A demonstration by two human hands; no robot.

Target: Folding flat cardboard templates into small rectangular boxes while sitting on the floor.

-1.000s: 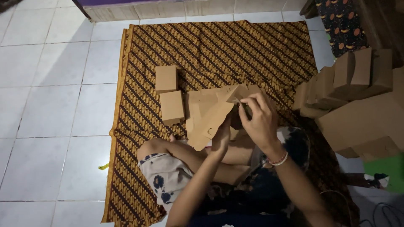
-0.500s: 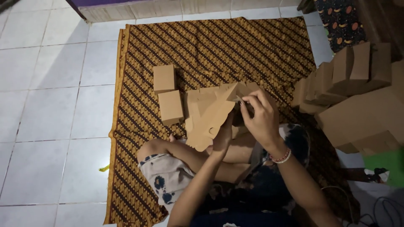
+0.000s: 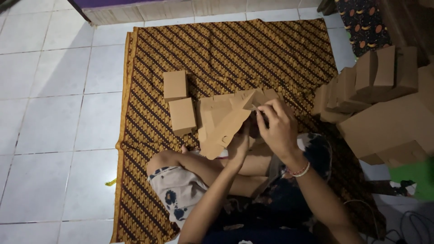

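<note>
I sit cross-legged on a brown patterned cloth [image 3: 235,49] and hold a partly folded brown cardboard box blank [image 3: 224,119] over my knees. My left hand [image 3: 238,143] grips its lower edge from underneath. My right hand [image 3: 276,126] pinches a flap at its upper right corner. Two finished small brown boxes [image 3: 181,101] stand on the cloth just left of the blank.
A leaning pile of folded brown boxes [image 3: 375,90] rises at the right, beside larger cardboard pieces [image 3: 393,131]. White floor tiles [image 3: 49,117] lie to the left of the cloth. A dark patterned fabric [image 3: 361,22] is at the top right, and something green [image 3: 413,176] at the right edge.
Both hands keep hold of the cardboard blank with only slight shifts of the fingers at the flap. The view has drifted a little.
</note>
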